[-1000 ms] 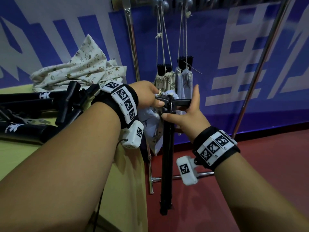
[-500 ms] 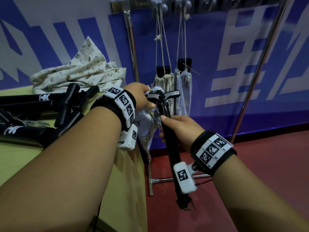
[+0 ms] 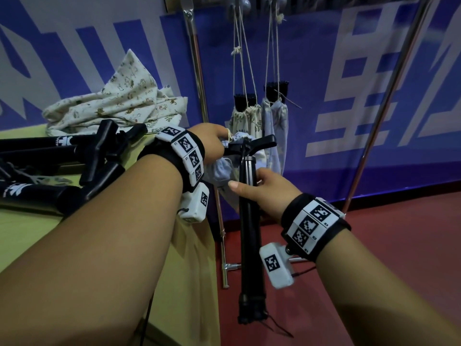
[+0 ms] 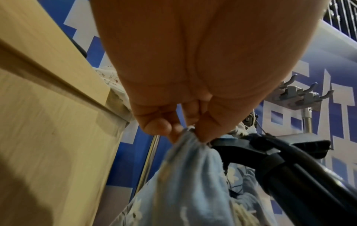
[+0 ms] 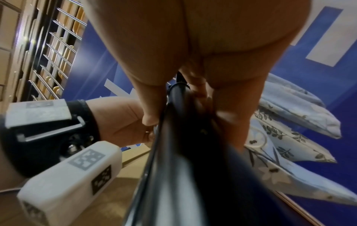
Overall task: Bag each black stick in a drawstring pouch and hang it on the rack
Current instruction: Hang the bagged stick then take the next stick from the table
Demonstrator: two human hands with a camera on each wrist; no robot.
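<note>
A black stick [image 3: 250, 228] with a T-handle hangs upright beside the table edge, its foot above the red floor. My right hand [image 3: 259, 189] grips its shaft [image 5: 185, 137] just under the handle. My left hand [image 3: 214, 143] pinches the gathered mouth of a pale blue drawstring pouch [image 4: 191, 175] right beside the handle [image 4: 270, 149]. The pouch [image 3: 222, 171] hangs crumpled left of the stick, which is outside it. Two bagged sticks [image 3: 259, 116] hang by their cords from the rack's hooks [image 4: 301, 94].
Several more black sticks [image 3: 74, 158] lie on the yellow table [image 3: 30, 245] at the left, with a heap of printed pouches [image 3: 119, 108] behind them. The rack's chrome poles [image 3: 199, 71] stand against the blue banner wall.
My right hand went from open beside the handle to gripping the shaft below it, and the stick swung back upright. My left hand kept the pouch mouth near the handle.
</note>
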